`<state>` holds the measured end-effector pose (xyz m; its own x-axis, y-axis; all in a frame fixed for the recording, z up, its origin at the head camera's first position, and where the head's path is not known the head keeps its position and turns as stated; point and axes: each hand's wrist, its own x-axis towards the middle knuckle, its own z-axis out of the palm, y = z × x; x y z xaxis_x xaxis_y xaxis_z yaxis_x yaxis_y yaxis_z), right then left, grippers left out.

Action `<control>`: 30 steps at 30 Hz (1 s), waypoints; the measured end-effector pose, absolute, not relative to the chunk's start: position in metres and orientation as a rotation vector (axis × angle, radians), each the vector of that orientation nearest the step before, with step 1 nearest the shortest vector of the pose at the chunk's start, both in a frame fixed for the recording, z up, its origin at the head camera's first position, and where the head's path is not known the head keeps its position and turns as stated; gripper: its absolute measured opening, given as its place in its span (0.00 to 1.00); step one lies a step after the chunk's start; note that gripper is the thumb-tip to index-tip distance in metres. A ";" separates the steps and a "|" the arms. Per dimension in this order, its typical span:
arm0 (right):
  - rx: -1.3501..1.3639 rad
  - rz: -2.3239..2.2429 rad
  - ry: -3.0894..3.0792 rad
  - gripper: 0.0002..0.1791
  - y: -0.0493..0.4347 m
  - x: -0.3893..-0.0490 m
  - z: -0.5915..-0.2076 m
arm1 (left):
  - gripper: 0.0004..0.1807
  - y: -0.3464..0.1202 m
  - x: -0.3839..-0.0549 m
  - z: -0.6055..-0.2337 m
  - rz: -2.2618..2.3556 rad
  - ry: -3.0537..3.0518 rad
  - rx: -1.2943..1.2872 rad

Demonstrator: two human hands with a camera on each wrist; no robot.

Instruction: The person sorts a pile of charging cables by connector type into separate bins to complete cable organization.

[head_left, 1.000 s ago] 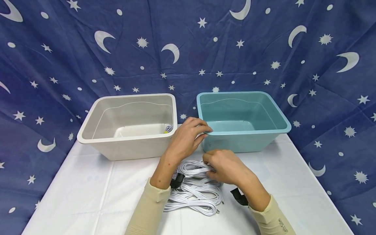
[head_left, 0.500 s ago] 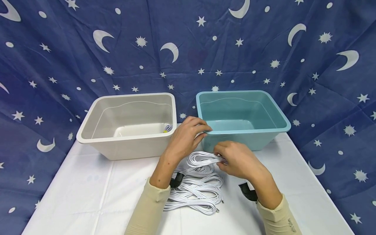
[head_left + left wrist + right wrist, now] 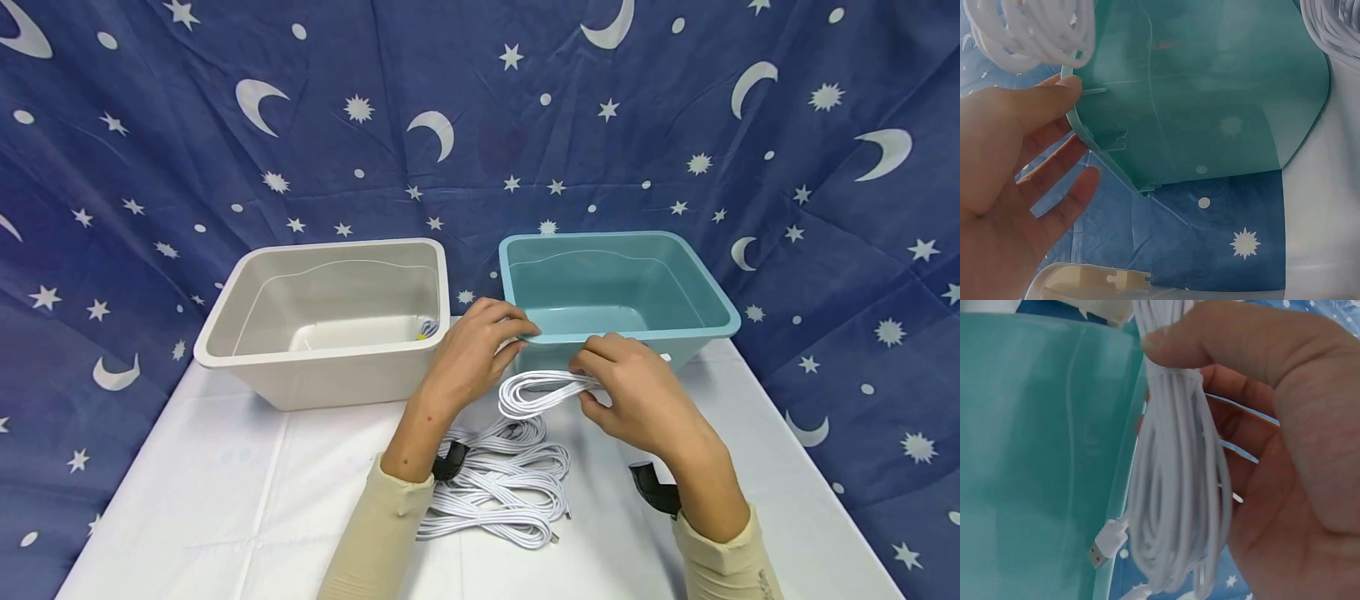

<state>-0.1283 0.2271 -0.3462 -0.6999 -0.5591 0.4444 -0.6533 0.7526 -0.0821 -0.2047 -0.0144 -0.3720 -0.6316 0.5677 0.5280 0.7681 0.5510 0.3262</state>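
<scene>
Before the teal tub [image 3: 609, 283], a coil in hand

At the tub's near-left corner, the left hand [image 3: 483, 343] pinches its edge, presumably steadying it. Just in front of the tub, the right hand [image 3: 641, 396] grips the cable coil [image 3: 1175, 456] near its tie [image 3: 1175, 371], likely keeping it bundled. Other coils [image 3: 498, 481] lie front-left of the tub.

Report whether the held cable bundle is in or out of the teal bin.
Out. The head view shows the cable bundle in the right hand, in front of the teal bin.
</scene>
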 end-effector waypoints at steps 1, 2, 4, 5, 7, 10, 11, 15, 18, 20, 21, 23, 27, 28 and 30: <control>0.922 0.331 -2.537 0.15 0.228 -0.128 -0.345 | 0.12 -0.015 -0.205 -0.372 -0.764 -2.428 -1.092; 0.916 0.330 -2.521 0.15 0.229 -0.128 -0.344 | 0.12 -0.014 -0.205 -0.372 -0.768 -2.428 -1.091; 0.907 0.329 -2.493 0.14 0.232 -0.128 -0.342 | 0.12 -0.014 -0.205 -0.372 -0.765 -2.428 -1.087; 0.899 0.330 -2.482 0.15 0.232 -0.128 -0.342 | 0.12 -0.014 -0.205 -0.372 -0.763 -2.426 -1.085; 0.886 0.336 -2.465 0.15 0.234 -0.127 -0.340 | 0.12 -0.014 -0.205 -0.372 -0.755 -2.423 -1.080; 0.879 0.345 -2.437 0.15 0.236 -0.127 -0.338 | 0.13 -0.014 -0.205 -0.372 -0.743 -2.415 -1.078; 0.876 0.352 -2.423 0.15 0.237 -0.127 -0.338 | 0.13 -0.014 -0.205 -0.372 -0.740 -2.412 -1.079; 0.886 0.381 -2.360 0.15 0.239 -0.127 -0.335 | 0.13 -0.014 -0.205 -0.373 -0.737 -2.403 -1.084; 0.892 0.404 -2.304 0.16 0.240 -0.129 -0.333 | 0.13 -0.014 -0.206 -0.372 -0.735 -2.400 -1.086; 0.887 0.424 -2.270 0.16 0.240 -0.130 -0.333 | 0.13 -0.014 -0.206 -0.372 -0.734 -2.401 -1.087; 0.879 0.435 -2.255 0.16 0.241 -0.131 -0.333 | 0.13 -0.014 -0.206 -0.372 -0.732 -2.400 -1.086; 0.860 0.452 -2.232 0.16 0.241 -0.133 -0.333 | 0.12 -0.014 -0.207 -0.372 -0.729 -2.401 -1.086; 0.800 0.456 -2.211 0.17 0.244 -0.138 -0.336 | 0.13 -0.014 -0.207 -0.372 -0.721 -2.406 -1.080; 0.785 0.452 -2.210 0.17 0.244 -0.140 -0.337 | 0.13 -0.014 -0.207 -0.372 -0.722 -2.409 -1.079; 0.754 0.445 -2.208 0.17 0.246 -0.142 -0.340 | 0.13 -0.014 -0.207 -0.372 -0.724 -2.418 -1.075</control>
<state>-0.1424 0.2461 -0.3396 -0.5473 -0.3781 0.7466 -0.6375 0.7663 -0.0793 -0.2066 -0.0137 -0.3719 -0.6267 0.5610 0.5409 0.7660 0.5711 0.2951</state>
